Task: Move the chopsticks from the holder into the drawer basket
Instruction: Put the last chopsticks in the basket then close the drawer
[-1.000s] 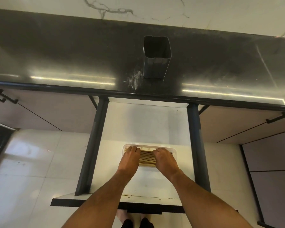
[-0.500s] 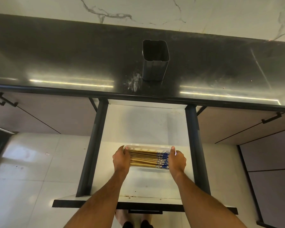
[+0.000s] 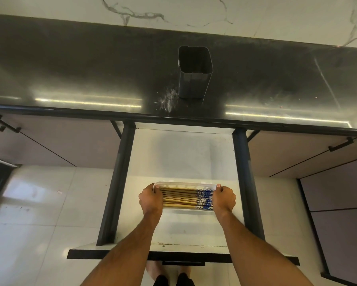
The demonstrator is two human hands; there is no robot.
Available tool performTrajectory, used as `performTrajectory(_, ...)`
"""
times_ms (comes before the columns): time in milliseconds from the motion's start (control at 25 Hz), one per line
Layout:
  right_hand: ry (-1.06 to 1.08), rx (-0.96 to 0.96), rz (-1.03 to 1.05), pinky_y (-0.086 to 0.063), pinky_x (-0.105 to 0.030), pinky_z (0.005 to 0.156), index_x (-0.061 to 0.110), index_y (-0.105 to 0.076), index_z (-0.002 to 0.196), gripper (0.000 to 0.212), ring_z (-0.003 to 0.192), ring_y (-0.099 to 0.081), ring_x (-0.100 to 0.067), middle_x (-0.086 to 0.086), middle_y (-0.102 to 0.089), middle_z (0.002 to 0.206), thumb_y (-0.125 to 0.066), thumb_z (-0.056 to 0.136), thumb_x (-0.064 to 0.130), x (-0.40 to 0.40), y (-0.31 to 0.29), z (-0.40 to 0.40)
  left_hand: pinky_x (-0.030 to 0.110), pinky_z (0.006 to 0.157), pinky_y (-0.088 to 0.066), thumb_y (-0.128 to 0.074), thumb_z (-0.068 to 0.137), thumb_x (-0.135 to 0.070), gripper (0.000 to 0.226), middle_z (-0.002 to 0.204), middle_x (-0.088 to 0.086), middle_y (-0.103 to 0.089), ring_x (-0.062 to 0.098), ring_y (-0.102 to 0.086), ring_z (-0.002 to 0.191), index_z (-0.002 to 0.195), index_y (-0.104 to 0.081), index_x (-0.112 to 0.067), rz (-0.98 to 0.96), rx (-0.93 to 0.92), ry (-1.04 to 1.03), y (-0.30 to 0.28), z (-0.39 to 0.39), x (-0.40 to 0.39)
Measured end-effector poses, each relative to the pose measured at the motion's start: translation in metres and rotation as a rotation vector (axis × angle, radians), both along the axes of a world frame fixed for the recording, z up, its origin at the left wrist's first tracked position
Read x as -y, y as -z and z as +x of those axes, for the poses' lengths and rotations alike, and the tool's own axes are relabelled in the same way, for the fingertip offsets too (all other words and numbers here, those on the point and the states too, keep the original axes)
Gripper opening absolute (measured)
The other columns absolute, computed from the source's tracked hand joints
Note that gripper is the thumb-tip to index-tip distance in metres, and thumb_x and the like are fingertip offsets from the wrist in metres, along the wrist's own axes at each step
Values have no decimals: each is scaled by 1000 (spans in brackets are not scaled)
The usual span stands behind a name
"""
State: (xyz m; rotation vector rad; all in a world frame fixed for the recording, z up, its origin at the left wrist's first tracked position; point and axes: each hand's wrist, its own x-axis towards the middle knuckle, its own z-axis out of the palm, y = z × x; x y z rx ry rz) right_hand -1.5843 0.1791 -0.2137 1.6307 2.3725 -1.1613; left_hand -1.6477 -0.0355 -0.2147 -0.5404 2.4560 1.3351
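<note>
Below, left hand and right hand gripping opposite ends of white basket in open drawer; chopsticks lying flat inside basket; dark holder standing on countertop.

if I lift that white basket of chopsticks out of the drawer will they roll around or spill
Probably they would shift rather than spill. The chopsticks lie loose and side by side, so tilting the basket would likely slide them endwise. Its wall looks low, so keep it level. The left hand and right hand gripping opposite ends should steady it; it looks light.
</note>
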Motion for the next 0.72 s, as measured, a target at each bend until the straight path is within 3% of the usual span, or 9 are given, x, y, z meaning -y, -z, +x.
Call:
performTrajectory(280,-36,18,-29,-44,-18,53,4,-64,107,39,76,-62,-19,-18,-71,109,-42,108,36,-1,-4,1,39,86,-60,-53,103,-32,22,104,4,-69,25,-69,92,111,-64,-16,63,29,53,-4,2,1)
performTrajectory(400,-47,9,-22,-57,-30,69,4,-61,116,40,83,-65,-22,-17,-69,115,-43,107,39,3,-10,6,40,90,-59,-53,104,-29,24,116,8,-68,28,-68,101,119,-61,-14,33,39,96,-7,1,4)
performTrajectory(520,-144,-1,100,-60,-35,81,7,-54,130,44,103,-67,-27,-15,-64,126,-47,104,43,12,-24,12,44,103,-51,-54,103,-28,41,139,9,-57,29,-58,123,140,-49,-13,-117,-32,167,-16,7,6)
performTrajectory(640,-384,-38,309,-56,-36,97,12,-47,138,49,122,-58,-26,-12,-57,138,-51,102,45,20,-36,18,40,111,-42,-54,102,-30,46,143,8,-53,27,-51,130,144,-43,-13,-306,-259,338,-26,15,11)
performTrajectory(720,-570,-25,403,-44,-41,114,10,-39,148,59,141,-45,-30,-12,-45,153,-49,102,46,25,-43,22,42,120,-29,-47,104,-33,51,152,11,-45,30,-41,141,148,-38,-10,-448,-387,507,-31,20,14)
